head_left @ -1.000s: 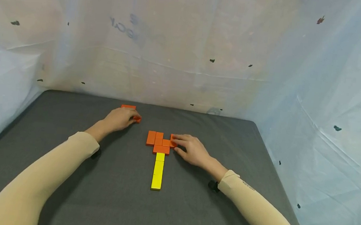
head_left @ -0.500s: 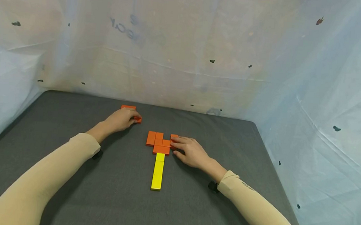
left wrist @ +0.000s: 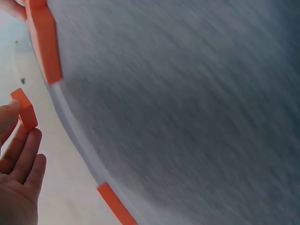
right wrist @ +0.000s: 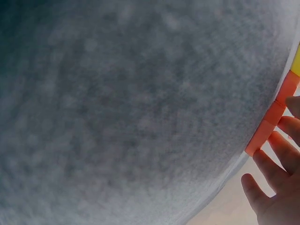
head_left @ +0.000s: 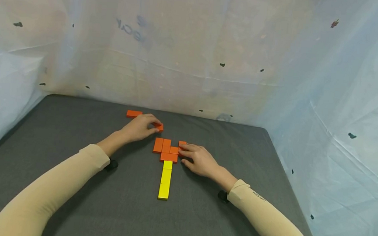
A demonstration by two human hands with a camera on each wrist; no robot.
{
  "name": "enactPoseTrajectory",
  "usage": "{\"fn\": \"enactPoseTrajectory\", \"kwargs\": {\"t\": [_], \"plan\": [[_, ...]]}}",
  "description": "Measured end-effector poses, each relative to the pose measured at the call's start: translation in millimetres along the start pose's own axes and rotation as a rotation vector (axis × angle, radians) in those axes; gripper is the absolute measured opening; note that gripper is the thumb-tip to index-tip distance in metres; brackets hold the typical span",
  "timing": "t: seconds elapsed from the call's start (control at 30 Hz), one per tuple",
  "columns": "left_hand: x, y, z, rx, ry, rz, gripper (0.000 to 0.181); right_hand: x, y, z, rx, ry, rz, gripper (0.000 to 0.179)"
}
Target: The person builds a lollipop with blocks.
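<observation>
In the head view my left hand (head_left: 137,128) pinches a small orange block (head_left: 160,128) behind the group of flat blocks. The left wrist view shows this held block (left wrist: 28,115) between thumb and fingertips, above the table's level. My right hand (head_left: 201,161) rests its outstretched fingertips on an upright-lying orange block (head_left: 182,143) at the group's right edge. Other orange blocks (head_left: 158,145) lie against each other to its left. From their lower side a yellow strip (head_left: 165,184) runs toward the person, with a shorter yellow piece (head_left: 168,165) at its top.
One more orange block (head_left: 133,114) lies alone near the back edge, left of the group. Everything lies on a dark grey cloth-covered table (head_left: 108,208). Pale plastic sheeting (head_left: 181,50) hangs behind it and at both sides.
My left hand has moved right with the small orange block, uncovering the lone block behind it. My right hand has shifted slightly down along the edge block.
</observation>
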State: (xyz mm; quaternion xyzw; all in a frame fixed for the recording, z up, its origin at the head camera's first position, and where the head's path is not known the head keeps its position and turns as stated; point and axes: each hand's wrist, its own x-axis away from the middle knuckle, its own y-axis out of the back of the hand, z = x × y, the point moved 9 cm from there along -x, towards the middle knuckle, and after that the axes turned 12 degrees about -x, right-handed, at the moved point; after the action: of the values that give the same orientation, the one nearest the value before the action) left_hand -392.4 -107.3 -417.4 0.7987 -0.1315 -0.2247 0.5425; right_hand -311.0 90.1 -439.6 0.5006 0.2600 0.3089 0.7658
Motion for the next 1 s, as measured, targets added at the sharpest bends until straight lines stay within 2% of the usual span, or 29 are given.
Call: {"fn": "enactPoseTrajectory", "kwargs": {"t": [0.2,0.47,0.63,0.77,1.0], "plan": [[-11.0,-9.8,-19.7,0.029,-0.039,0.017,0.031,-0.7,-0.3,-1.7,0.011,0.000,0.007,0.047],[-19.6,-22.7,-34.2,0.018,-0.075,0.061,0.029,-2.1,-0.6,-0.3,0.004,-0.001,0.003,0.047],[-22.2,-29.8,-44.5,0.000,-0.122,0.093,0.026,-1.7,-0.3,0.8,0.002,0.006,0.000,0.047],[-23.3,-36.4,-49.3,-0.009,-0.136,0.124,0.025,-1.1,-0.7,0.2,0.005,0.010,-0.001,0.046],[-24.6,-40.8,-53.5,-0.018,-0.149,0.135,0.024,-0.4,-1.1,-0.1,0.008,0.014,-0.004,0.046]]}}
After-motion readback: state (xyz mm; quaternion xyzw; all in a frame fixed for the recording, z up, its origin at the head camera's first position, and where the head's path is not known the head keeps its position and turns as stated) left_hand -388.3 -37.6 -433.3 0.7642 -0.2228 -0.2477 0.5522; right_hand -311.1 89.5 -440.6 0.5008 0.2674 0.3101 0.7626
